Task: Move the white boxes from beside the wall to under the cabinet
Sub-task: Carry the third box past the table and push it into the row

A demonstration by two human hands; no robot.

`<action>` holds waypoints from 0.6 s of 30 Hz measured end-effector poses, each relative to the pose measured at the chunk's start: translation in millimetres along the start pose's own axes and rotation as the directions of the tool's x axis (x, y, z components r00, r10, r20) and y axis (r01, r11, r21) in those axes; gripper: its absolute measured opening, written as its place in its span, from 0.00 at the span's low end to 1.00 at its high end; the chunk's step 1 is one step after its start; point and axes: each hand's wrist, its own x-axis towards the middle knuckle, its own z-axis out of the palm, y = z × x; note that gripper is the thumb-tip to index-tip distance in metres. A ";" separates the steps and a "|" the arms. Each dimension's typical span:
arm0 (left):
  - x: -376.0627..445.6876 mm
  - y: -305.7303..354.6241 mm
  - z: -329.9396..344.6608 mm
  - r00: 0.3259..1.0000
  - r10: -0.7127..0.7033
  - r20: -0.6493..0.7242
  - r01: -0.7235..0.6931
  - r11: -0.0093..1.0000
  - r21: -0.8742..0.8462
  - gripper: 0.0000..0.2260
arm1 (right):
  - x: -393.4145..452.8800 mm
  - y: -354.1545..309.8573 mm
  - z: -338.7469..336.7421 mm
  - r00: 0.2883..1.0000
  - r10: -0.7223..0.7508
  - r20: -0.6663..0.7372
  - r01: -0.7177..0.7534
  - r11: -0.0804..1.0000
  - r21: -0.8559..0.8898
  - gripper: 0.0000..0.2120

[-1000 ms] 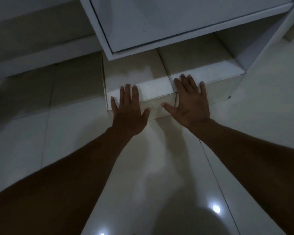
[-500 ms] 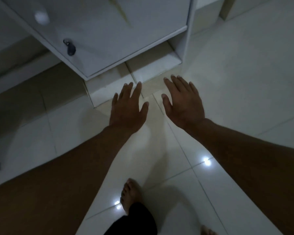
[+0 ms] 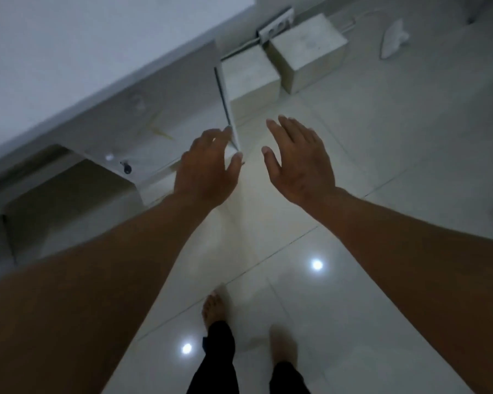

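Two hands hovering over tiled floor [image 3: 382, 172], both empty. White cabinet [image 3: 103, 89] sitting at left, small knob [image 3: 108, 157] and key [image 3: 126, 168] showing on door. Left hand [image 3: 208, 169] hanging with fingers loosely curled, in front of cabinet corner. Right hand [image 3: 299, 163] reaching with fingers spread, holding nothing. White boxes standing beyond cabinet's right end: near box [image 3: 251, 78] just beside cabinet side, far box [image 3: 308, 52] close beside it, power strip [image 3: 276, 25] lying behind. Bare feet standing below.

Glossy pale floor tiles [image 3: 382, 172] are spreading beneath the hands, mirroring two bright ceiling lights [image 3: 316, 264]. A white power strip [image 3: 276, 26] is lying far ahead, with a white cloth [image 3: 393, 38] crumpled farther right. The room is looking dim.
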 end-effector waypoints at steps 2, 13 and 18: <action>13.1 30.1 -27.3 0.999 0.037 -0.020 -0.037 0.999 -0.021 0.24 | 9.5 10.5 -41.9 1.000 -0.007 -0.016 0.007 1.000 -0.025 0.23; 111.4 134.0 -122.7 0.993 0.116 0.012 -0.113 0.985 -0.132 0.22 | 83.3 43.4 -162.0 0.999 0.046 -0.023 -0.047 0.995 -0.092 0.24; 168.5 160.5 -137.8 0.988 0.148 0.048 -0.140 0.979 -0.147 0.22 | 140.3 72.7 -196.2 0.988 0.150 -0.026 -0.152 0.983 -0.098 0.24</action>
